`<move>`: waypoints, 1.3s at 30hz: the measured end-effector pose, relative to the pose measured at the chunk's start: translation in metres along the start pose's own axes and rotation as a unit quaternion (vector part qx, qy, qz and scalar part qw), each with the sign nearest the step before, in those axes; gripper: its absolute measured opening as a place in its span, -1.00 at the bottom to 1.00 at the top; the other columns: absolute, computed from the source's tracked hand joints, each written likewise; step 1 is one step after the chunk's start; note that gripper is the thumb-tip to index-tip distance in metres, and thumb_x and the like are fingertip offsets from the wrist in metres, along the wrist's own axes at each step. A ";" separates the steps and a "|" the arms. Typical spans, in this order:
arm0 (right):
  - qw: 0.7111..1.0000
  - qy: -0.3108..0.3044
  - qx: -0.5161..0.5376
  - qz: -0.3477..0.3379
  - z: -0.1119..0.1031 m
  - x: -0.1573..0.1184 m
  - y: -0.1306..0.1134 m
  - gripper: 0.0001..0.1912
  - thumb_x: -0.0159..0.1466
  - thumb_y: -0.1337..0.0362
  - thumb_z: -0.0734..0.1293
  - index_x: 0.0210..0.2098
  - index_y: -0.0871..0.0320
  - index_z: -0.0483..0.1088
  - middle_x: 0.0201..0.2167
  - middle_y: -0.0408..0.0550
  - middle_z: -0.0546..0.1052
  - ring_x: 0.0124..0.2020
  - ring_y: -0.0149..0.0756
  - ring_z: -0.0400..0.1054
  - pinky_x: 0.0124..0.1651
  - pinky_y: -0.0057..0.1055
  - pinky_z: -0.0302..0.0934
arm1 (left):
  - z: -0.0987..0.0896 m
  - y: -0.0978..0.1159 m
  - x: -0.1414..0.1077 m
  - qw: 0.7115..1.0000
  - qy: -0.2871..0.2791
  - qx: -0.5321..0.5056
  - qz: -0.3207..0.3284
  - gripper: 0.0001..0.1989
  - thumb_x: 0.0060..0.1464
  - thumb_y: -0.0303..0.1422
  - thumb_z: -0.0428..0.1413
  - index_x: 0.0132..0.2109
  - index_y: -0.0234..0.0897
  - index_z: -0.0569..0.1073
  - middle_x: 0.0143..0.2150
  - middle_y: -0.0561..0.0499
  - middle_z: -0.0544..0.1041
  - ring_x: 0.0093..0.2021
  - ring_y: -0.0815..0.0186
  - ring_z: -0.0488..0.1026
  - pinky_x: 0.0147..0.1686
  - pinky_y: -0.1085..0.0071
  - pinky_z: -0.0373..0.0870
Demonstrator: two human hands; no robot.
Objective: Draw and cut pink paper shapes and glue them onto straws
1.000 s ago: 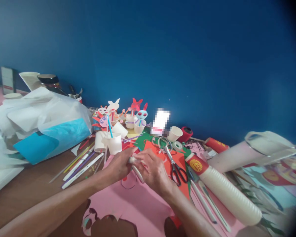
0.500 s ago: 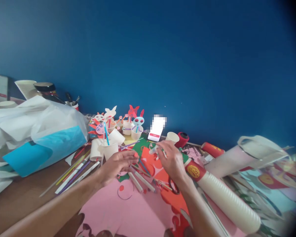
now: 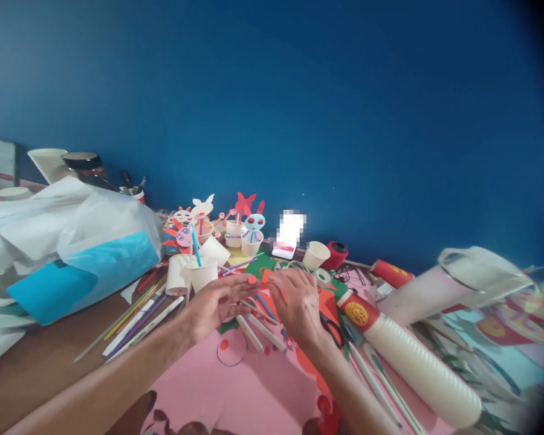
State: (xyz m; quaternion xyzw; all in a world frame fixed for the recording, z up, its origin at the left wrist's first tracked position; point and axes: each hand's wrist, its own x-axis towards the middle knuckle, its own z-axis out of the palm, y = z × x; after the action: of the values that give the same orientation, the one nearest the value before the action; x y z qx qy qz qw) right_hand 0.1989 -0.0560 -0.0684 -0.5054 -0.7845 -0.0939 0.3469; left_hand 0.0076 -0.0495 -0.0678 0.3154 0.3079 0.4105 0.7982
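My left hand [image 3: 217,302] is over the upper edge of the pink paper [image 3: 254,393], its fingers reaching right. A small red paper dot [image 3: 252,280] sits at its fingertips. My right hand [image 3: 297,299] is close by on the right, fingers bent toward the left hand; what they hold, if anything, is too small to make out. White markers [image 3: 265,332] lie below the gap between the hands. A roll of clear tape [image 3: 322,277] rests just beyond my right hand. Scissors [image 3: 332,329] lie at the right of its wrist.
Paper cups with animal-face figures [image 3: 254,223] stand behind my left hand. A lit phone [image 3: 288,235] leans near the wall. At the right lies a long stack of paper cups [image 3: 426,356]. On the left are a plastic bag [image 3: 72,211] and several pens [image 3: 136,320].
My right hand has moved left and slightly down, nearer my left hand. The tape roll and scissors show more fully now. My left hand has turned slightly.
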 end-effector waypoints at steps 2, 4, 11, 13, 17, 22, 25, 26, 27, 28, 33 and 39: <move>1.000 -0.009 0.003 -0.003 -0.002 -0.002 -0.011 -0.81 0.31 0.29 0.18 -0.32 0.05 0.42 -0.39 -0.12 0.46 -0.31 -0.29 0.28 -0.19 -0.29 -0.02 | 0.003 -0.004 -0.002 1.000 0.014 0.019 0.014 -0.68 -0.01 -0.50 0.05 -0.06 -0.37 0.44 0.01 -0.20 0.46 0.12 0.05 0.28 -0.11 0.22 0.36; 1.000 -0.013 -0.004 -0.007 -0.003 -0.004 -0.018 -0.80 0.32 0.28 0.18 -0.34 0.04 0.43 -0.43 -0.13 0.44 -0.34 -0.30 0.25 -0.23 -0.30 -0.04 | 0.007 -0.008 -0.004 0.999 0.032 0.035 0.026 -0.67 0.00 -0.47 0.07 -0.03 -0.32 0.43 0.05 -0.17 0.43 0.15 0.08 0.25 -0.07 0.23 0.32; 1.000 -0.001 -0.022 -0.006 0.000 -0.004 -0.019 -0.79 0.30 0.22 0.21 -0.40 0.08 0.43 -0.47 -0.10 0.43 -0.36 -0.29 0.24 -0.24 -0.29 -0.05 | 0.014 -0.021 -0.008 0.998 0.025 0.028 0.053 -0.65 0.02 -0.35 0.07 0.00 -0.25 0.42 0.11 -0.11 0.38 0.11 0.11 0.28 -0.01 0.20 0.28; 1.000 -0.009 -0.027 0.000 0.000 -0.004 -0.019 -0.78 0.30 0.21 0.21 -0.41 0.10 0.43 -0.46 -0.09 0.44 -0.36 -0.28 0.24 -0.23 -0.28 -0.05 | 0.016 -0.023 -0.009 0.998 0.018 0.029 0.053 -0.64 0.00 -0.33 0.09 -0.01 -0.25 0.43 0.09 -0.11 0.40 0.11 0.11 0.27 -0.02 0.21 0.29; 0.999 -0.011 -0.033 0.005 0.002 -0.005 -0.019 -0.81 0.28 0.20 0.24 -0.40 0.09 0.43 -0.46 -0.10 0.43 -0.35 -0.26 0.25 -0.22 -0.26 -0.04 | 0.020 -0.023 -0.011 0.998 0.019 0.037 0.047 -0.63 -0.02 -0.30 0.12 -0.02 -0.20 0.43 0.07 -0.07 0.41 0.12 0.12 0.26 -0.06 0.25 0.31; 0.999 -0.010 -0.042 0.000 0.002 -0.003 -0.020 -0.83 0.26 0.24 0.25 -0.42 0.11 0.43 -0.48 -0.10 0.44 -0.36 -0.26 0.25 -0.24 -0.26 -0.05 | 0.022 -0.022 -0.013 0.998 -0.019 0.036 0.044 -0.68 0.10 -0.34 0.02 0.02 -0.20 0.41 0.07 -0.08 0.41 0.09 0.16 0.28 -0.06 0.26 0.28; 0.999 -0.009 -0.046 -0.004 0.002 -0.003 -0.021 -0.83 0.26 0.26 0.24 -0.42 0.11 0.43 -0.48 -0.09 0.43 -0.37 -0.27 0.24 -0.23 -0.26 -0.06 | 0.023 -0.021 -0.013 0.998 -0.021 0.029 0.042 -0.67 0.12 -0.33 0.00 0.04 -0.24 0.39 0.08 -0.11 0.39 0.11 0.14 0.26 -0.06 0.24 0.28; 0.999 -0.008 -0.046 -0.006 0.002 -0.003 -0.021 -0.83 0.26 0.26 0.24 -0.42 0.11 0.42 -0.48 -0.09 0.43 -0.37 -0.27 0.23 -0.23 -0.26 -0.06 | 0.023 -0.021 -0.013 0.999 -0.020 0.025 0.041 -0.66 0.13 -0.32 -0.01 0.05 -0.25 0.38 0.09 -0.13 0.38 0.11 0.13 0.26 -0.06 0.24 0.28; 0.999 -0.006 -0.046 -0.010 0.003 -0.003 -0.021 -0.82 0.26 0.27 0.23 -0.42 0.11 0.42 -0.48 -0.09 0.43 -0.37 -0.27 0.23 -0.22 -0.26 -0.06 | 0.024 -0.021 -0.013 0.999 -0.022 0.021 0.039 -0.66 0.14 -0.32 -0.02 0.06 -0.26 0.37 0.10 -0.13 0.37 0.12 0.12 0.24 -0.06 0.23 0.28; 0.999 -0.005 -0.047 -0.012 0.004 -0.004 -0.021 -0.82 0.26 0.28 0.23 -0.43 0.11 0.42 -0.48 -0.09 0.42 -0.37 -0.27 0.23 -0.22 -0.26 -0.06 | 0.024 -0.021 -0.013 0.999 -0.026 0.017 0.039 -0.65 0.15 -0.31 -0.03 0.06 -0.26 0.37 0.11 -0.14 0.36 0.13 0.12 0.23 -0.06 0.23 0.28; 0.998 -0.001 -0.054 -0.020 0.006 -0.006 -0.019 -0.80 0.26 0.33 0.21 -0.46 0.12 0.40 -0.49 -0.09 0.41 -0.37 -0.29 0.22 -0.19 -0.25 -0.07 | 0.023 -0.023 -0.013 0.998 -0.041 0.008 0.039 -0.65 0.16 -0.24 -0.05 0.04 -0.24 0.38 0.13 -0.12 0.33 0.14 0.13 0.22 -0.05 0.23 0.28; 0.998 -0.005 0.038 0.047 -0.007 -0.002 -0.020 -0.79 0.25 0.33 0.21 -0.48 0.12 0.39 -0.47 -0.09 0.43 -0.34 -0.28 0.26 -0.17 -0.28 0.01 | 0.010 -0.014 -0.011 0.987 0.057 0.136 0.058 -0.63 0.08 -0.19 0.06 0.01 -0.24 0.39 0.05 -0.15 0.41 0.03 0.13 0.35 -0.19 0.30 0.34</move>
State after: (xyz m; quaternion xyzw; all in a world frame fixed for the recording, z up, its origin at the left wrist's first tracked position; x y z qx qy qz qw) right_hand 0.1855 -0.0700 -0.0603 -0.5281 -0.7649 -0.0450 0.3661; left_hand 0.0167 -0.0685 -0.0696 0.4147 0.3874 0.4278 0.7035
